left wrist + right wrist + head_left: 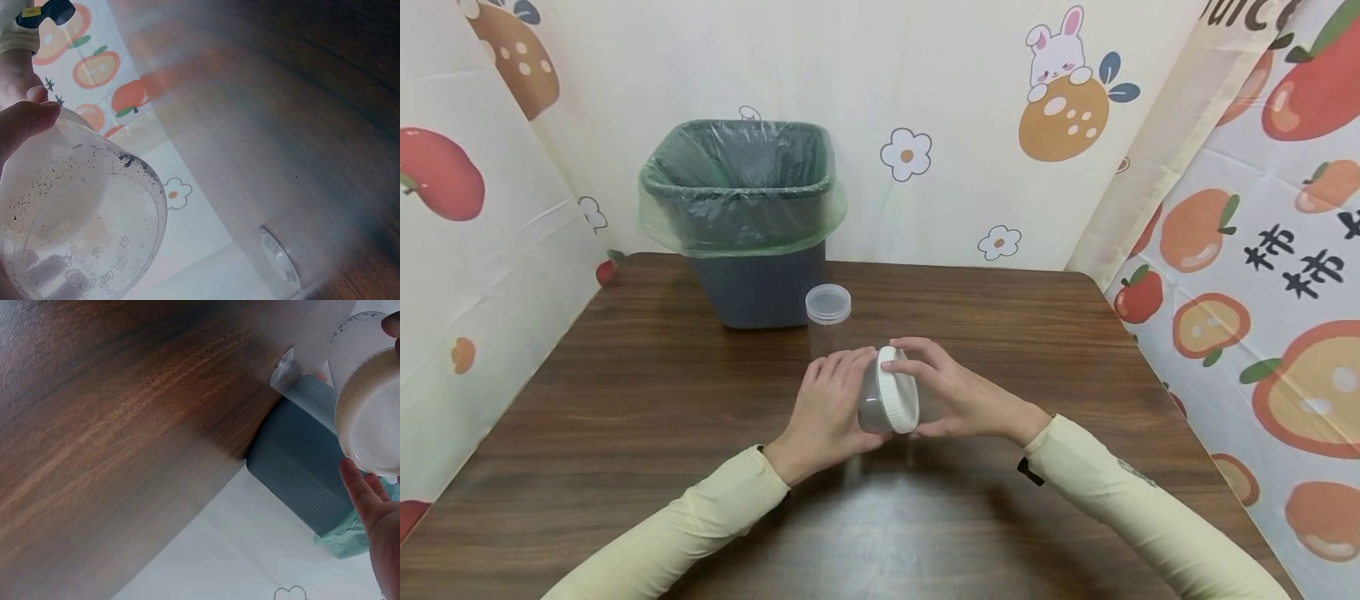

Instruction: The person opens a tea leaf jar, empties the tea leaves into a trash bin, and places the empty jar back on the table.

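A clear plastic jar point(870, 404) with a white ribbed screw lid point(899, 392) is held tilted over the table, its lid toward the right. My left hand point(829, 408) grips the jar's body, thumb below and fingers over the top. With its fingers spread round the lid's rim, my right hand point(966, 396) holds the lid. Dark specks cling inside the jar's wall point(128, 161) near its base, as the left wrist view shows. In the right wrist view, the lid's point(375, 419) flat top faces the camera, fingertips at its edge.
A second clear container point(828, 312) with a clear lid stands upright just beyond my left hand. Behind it, at the back left, is a dark bin point(760, 287) lined with a green bag point(741, 221). Printed fabric walls point(955, 208) border the brown wooden table point(647, 400).
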{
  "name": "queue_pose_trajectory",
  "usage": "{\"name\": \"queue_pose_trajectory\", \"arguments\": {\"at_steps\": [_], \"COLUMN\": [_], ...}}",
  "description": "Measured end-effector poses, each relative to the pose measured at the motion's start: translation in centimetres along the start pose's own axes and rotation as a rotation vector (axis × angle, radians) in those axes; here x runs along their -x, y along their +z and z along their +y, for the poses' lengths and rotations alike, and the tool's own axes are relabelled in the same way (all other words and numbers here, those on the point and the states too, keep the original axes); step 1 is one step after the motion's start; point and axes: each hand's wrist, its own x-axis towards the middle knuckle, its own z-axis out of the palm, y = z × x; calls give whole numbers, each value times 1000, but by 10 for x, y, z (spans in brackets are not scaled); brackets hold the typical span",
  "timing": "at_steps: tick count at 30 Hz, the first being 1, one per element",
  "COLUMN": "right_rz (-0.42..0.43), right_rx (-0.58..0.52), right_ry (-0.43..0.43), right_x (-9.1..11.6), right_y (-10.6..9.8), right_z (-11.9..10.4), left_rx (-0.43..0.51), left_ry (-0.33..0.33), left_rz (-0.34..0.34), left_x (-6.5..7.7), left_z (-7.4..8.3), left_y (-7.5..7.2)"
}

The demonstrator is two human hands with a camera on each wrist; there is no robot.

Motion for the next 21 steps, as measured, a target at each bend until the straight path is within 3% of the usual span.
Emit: {"name": "queue_pose_trajectory", "arguments": {"at_steps": [21], "right_rz": [63], "right_rx": [-122], "right_ry": [66], "right_x": [1], "right_y": [8], "right_z": [5], "left_rx": [-30], "left_ry": [13], "left_rz": [0], "left_x": [0], "left_z": [2], "left_y": [-1]}}
